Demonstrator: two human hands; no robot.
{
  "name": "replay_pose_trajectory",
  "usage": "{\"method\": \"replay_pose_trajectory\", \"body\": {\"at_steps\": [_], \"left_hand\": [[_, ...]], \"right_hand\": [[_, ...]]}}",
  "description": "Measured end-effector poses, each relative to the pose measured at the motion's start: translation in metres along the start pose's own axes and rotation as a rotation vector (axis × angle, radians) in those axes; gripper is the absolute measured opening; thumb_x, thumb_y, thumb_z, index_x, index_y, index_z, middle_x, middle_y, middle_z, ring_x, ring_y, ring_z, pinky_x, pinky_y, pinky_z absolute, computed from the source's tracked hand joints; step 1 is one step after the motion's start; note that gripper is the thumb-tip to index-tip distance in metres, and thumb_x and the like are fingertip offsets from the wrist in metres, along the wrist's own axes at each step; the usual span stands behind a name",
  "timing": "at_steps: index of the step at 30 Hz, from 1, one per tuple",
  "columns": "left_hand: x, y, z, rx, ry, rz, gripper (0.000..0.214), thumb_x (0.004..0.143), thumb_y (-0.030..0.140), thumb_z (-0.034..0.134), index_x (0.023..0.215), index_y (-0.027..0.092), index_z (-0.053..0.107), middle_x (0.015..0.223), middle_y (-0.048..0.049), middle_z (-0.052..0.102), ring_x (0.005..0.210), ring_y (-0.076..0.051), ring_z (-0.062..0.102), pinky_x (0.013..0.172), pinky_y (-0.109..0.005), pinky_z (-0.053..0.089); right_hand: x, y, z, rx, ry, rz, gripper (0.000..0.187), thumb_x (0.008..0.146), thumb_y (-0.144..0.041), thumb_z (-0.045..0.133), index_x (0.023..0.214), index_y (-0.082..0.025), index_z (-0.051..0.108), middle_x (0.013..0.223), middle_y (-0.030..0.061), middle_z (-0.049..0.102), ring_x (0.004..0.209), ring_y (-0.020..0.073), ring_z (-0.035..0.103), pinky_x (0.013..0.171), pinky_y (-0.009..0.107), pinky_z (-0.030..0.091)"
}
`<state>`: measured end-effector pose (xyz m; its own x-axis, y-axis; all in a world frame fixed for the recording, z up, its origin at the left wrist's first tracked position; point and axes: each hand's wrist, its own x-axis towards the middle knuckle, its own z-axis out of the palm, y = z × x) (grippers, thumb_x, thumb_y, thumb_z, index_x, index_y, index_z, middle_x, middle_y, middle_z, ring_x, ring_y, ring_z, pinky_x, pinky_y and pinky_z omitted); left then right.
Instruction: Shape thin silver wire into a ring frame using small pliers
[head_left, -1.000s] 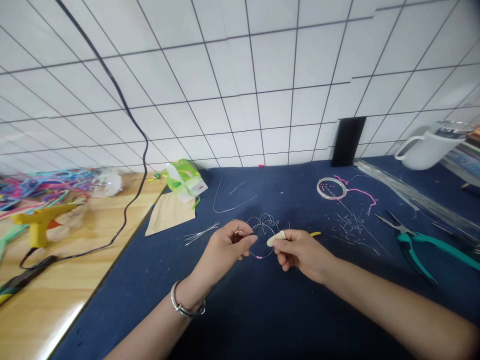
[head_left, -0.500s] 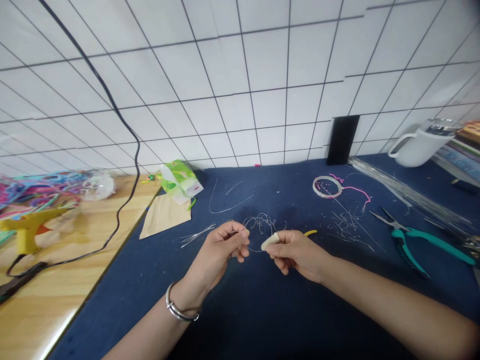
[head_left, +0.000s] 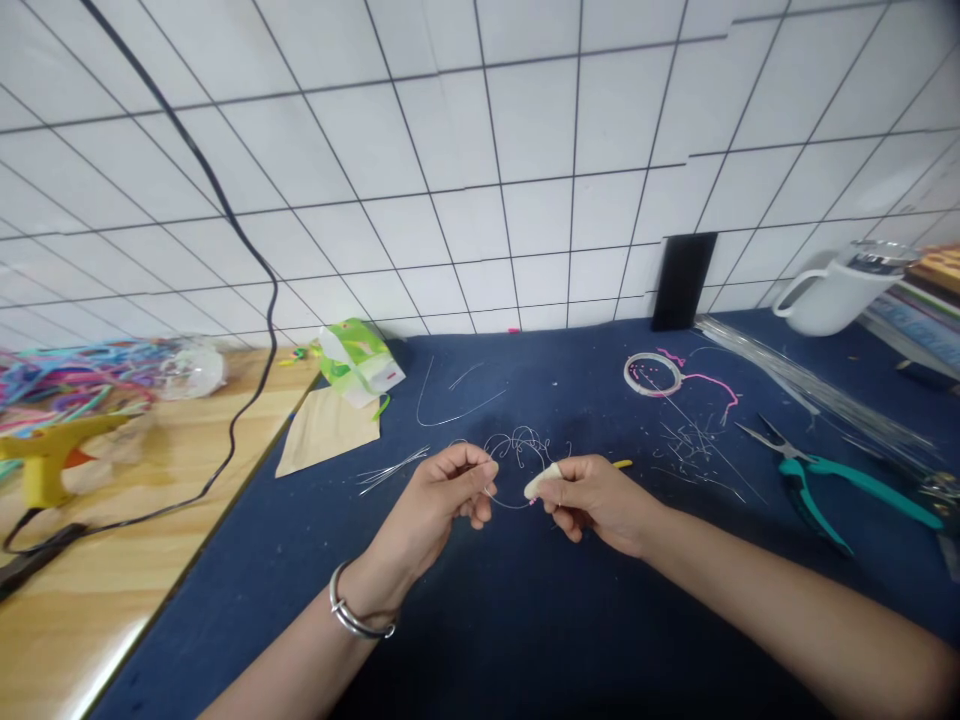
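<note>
Seen from above, a person's two bare hands meet over a dark blue cloth [head_left: 480,640], working a thin silvery wire [head_left: 512,506] held between them near the middle of the view. The left hand [head_left: 451,488] is closed, its thumb and forefinger pinching the wire at one side. The right hand [head_left: 600,502], a pale finger cover [head_left: 541,481] over one fingertip, pinches it at the other, where tiny pink beads [head_left: 533,501] show just beside the fingers. The wire spans left to right from hand to hand, its lower stretch bowing toward the wearer in a shallow arc; on the far side it breaks into loose curls that face the tiled wall [head_left: 540,220]. It has no single straight axis, and whether it closes into a full ring is hidden by the fingers. It is likely very light, springy and easily kinked, stiff enough to keep a bend yet slippery to pinch, with beads that may slide along it; the plain stretches beside the beads look the best place to hold, away from the curls. Teal-handled pliers [head_left: 806,467] lie well apart, beyond the right hand.
</note>
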<state>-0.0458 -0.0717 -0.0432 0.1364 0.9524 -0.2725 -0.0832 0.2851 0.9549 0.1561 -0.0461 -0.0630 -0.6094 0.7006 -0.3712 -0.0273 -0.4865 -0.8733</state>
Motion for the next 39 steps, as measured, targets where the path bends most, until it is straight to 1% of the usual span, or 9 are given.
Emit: {"method": "replay_pose_trajectory", "body": {"at_steps": [5, 10, 12, 17, 25, 29, 33, 36, 39], "left_hand": [[0.0, 0.0, 0.001, -0.021, -0.015, -0.01, 0.016, 0.078, 0.029, 0.06, 0.075, 0.014, 0.054, 0.063, 0.0016, 0.056, 0.043, -0.005, 0.049, 0.042, -0.018, 0.04], [0.001, 0.0, 0.002, -0.032, -0.028, -0.044, 0.016, 0.077, 0.03, 0.061, 0.077, 0.015, 0.055, 0.062, 0.0026, 0.055, 0.041, -0.005, 0.048, 0.04, -0.017, 0.038], [0.0, -0.001, 0.002, -0.032, -0.041, -0.068, 0.017, 0.076, 0.031, 0.061, 0.077, 0.015, 0.055, 0.061, 0.0028, 0.054, 0.041, -0.005, 0.047, 0.04, -0.017, 0.038], [0.0, -0.003, 0.003, -0.013, -0.089, -0.103, 0.017, 0.077, 0.031, 0.06, 0.076, 0.015, 0.055, 0.061, 0.0027, 0.054, 0.039, -0.004, 0.046, 0.039, -0.016, 0.036], [0.001, -0.002, 0.002, 0.064, -0.105, -0.062, 0.016, 0.079, 0.03, 0.058, 0.076, 0.015, 0.055, 0.059, 0.0036, 0.051, 0.039, -0.003, 0.043, 0.04, -0.015, 0.03], [0.001, -0.002, 0.002, 0.127, -0.167, -0.077, 0.017, 0.078, 0.032, 0.057, 0.078, 0.015, 0.056, 0.06, 0.0035, 0.051, 0.042, -0.004, 0.043, 0.042, -0.017, 0.032], [0.001, -0.003, 0.002, 0.203, -0.238, -0.09, 0.016, 0.078, 0.031, 0.057, 0.079, 0.016, 0.057, 0.063, 0.0026, 0.053, 0.046, -0.007, 0.048, 0.048, -0.02, 0.037], [0.001, -0.002, 0.003, 0.296, -0.266, -0.044, 0.011, 0.077, 0.027, 0.057, 0.079, 0.017, 0.06, 0.067, 0.0015, 0.056, 0.057, -0.01, 0.053, 0.058, -0.023, 0.04], [-0.001, -0.001, 0.005, 0.429, -0.243, 0.066, 0.011, 0.077, 0.026, 0.056, 0.079, 0.018, 0.063, 0.07, 0.0004, 0.057, 0.065, -0.012, 0.053, 0.063, -0.024, 0.04]], "right_hand": [[0.001, -0.001, -0.001, 0.016, 0.008, -0.001, 0.028, 0.07, -0.039, 0.067, 0.077, -0.013, 0.06, 0.056, -0.0042, 0.048, 0.041, 0.0039, 0.041, 0.037, 0.018, 0.032], [-0.001, -0.005, -0.002, 0.089, -0.004, 0.011, 0.028, 0.073, -0.041, 0.064, 0.079, -0.014, 0.057, 0.05, -0.0091, 0.034, 0.038, 0.0006, 0.025, 0.036, 0.016, 0.016], [-0.003, -0.008, -0.003, 0.09, 0.001, 0.012, 0.029, 0.075, -0.043, 0.062, 0.08, -0.015, 0.057, 0.049, -0.0098, 0.03, 0.038, 0.0007, 0.022, 0.036, 0.017, 0.014], [-0.004, -0.011, -0.005, 0.074, 0.015, 0.015, 0.029, 0.075, -0.044, 0.061, 0.079, -0.015, 0.056, 0.049, -0.0102, 0.027, 0.038, 0.001, 0.02, 0.036, 0.018, 0.012], [-0.005, -0.013, -0.005, 0.059, -0.012, 0.058, 0.03, 0.075, -0.045, 0.061, 0.078, -0.015, 0.056, 0.049, -0.0101, 0.027, 0.038, 0.0012, 0.02, 0.036, 0.017, 0.012], [-0.004, -0.012, -0.005, 0.027, -0.011, 0.069, 0.031, 0.073, -0.046, 0.062, 0.075, -0.015, 0.056, 0.046, -0.0103, 0.027, 0.038, 0.0015, 0.02, 0.036, 0.017, 0.011], [-0.004, -0.01, -0.005, 0.021, -0.017, 0.061, 0.03, 0.073, -0.045, 0.063, 0.073, -0.015, 0.056, 0.044, -0.0105, 0.027, 0.037, 0.0015, 0.02, 0.036, 0.017, 0.011], [-0.004, -0.009, -0.004, 0.005, -0.026, 0.054, 0.029, 0.074, -0.044, 0.062, 0.073, -0.016, 0.056, 0.041, -0.011, 0.026, 0.036, 0.0016, 0.018, 0.036, 0.017, 0.011], [-0.004, -0.009, -0.003, -0.02, -0.021, 0.057, 0.029, 0.074, -0.044, 0.062, 0.072, -0.016, 0.056, 0.039, -0.0114, 0.026, 0.035, 0.0016, 0.018, 0.036, 0.017, 0.011]]}}
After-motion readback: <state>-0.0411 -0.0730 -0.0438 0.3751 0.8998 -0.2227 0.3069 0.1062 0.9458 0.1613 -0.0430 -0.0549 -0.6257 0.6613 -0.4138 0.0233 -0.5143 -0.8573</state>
